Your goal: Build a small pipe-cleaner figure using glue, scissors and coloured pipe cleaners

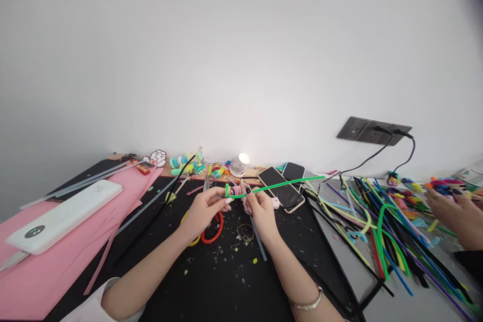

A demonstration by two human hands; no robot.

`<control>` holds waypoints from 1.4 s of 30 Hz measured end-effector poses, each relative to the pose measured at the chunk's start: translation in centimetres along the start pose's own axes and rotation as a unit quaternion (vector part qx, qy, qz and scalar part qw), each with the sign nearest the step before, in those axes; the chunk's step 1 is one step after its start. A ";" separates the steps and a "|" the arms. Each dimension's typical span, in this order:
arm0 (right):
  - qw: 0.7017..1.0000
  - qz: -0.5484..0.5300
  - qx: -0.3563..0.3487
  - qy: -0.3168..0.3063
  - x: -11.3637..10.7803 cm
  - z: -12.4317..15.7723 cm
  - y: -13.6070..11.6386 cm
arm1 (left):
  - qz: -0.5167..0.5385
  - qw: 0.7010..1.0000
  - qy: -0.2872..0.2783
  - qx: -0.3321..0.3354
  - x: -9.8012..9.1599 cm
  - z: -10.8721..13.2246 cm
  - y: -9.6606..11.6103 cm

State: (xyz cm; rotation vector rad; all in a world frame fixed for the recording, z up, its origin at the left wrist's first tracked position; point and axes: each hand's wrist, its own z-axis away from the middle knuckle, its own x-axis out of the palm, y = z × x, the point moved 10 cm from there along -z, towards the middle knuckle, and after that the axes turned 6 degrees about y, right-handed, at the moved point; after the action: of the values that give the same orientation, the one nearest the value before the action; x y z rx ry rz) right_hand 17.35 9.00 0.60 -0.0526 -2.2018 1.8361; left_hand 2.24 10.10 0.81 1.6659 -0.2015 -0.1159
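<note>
Both my hands meet over the black tabletop around a small pink, wrapped fuzzy piece (236,190). A long bright green pipe cleaner (290,183) runs across this piece, its free end stretching off to the right over the phones. My left hand (206,211) has its fingers closed at the left side of the piece, where the green pipe cleaner bends. On the other side my right hand (262,209) pinches the green pipe cleaner and the piece between thumb and fingers. Behind my left hand lie scissors with red and yellow handles (213,229), partly hidden.
A white power bank (64,216) rests on pink sheets (33,292) at left. A phone (281,188), a paper cup (240,165) and finished fuzzy pieces (184,162) stand toward the wall. Many loose pipe cleaners (388,241) cover the right side, near another person's hand (455,216).
</note>
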 end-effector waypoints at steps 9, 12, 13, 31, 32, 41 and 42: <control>0.999 0.009 0.004 -0.052 1.1 0.2 0.0 | 0.049 0.997 0.048 -0.030 -0.9 0.0 0.3; 0.996 0.038 -0.004 -0.078 1.5 0.2 0.1 | 0.101 0.990 0.091 -0.034 -1.8 -0.1 0.1; 0.995 0.042 -0.005 -0.087 1.7 0.2 0.1 | 0.117 0.987 0.108 -0.031 -2.3 -0.1 0.1; 0.957 0.176 -0.056 -0.222 4.7 2.5 -1.1 | 0.264 0.944 0.196 0.028 -5.4 -0.8 0.6; 0.954 0.187 -0.060 -0.224 4.8 2.6 -1.2 | 0.268 0.943 0.194 0.026 -5.4 -0.8 0.6; 0.963 0.177 -0.048 -0.198 4.1 2.0 -0.8 | 0.337 0.920 0.197 -0.028 -5.3 -1.0 -0.4; 0.965 0.165 -0.036 -0.202 4.2 2.0 -0.7 | 0.346 0.916 0.199 -0.035 -5.4 -1.0 -0.6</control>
State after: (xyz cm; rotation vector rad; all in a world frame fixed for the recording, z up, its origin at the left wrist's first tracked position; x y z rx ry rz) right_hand 12.96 7.73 1.77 -0.0669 -2.6755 2.0910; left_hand -2.77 12.26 0.11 1.4241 -0.4560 0.7374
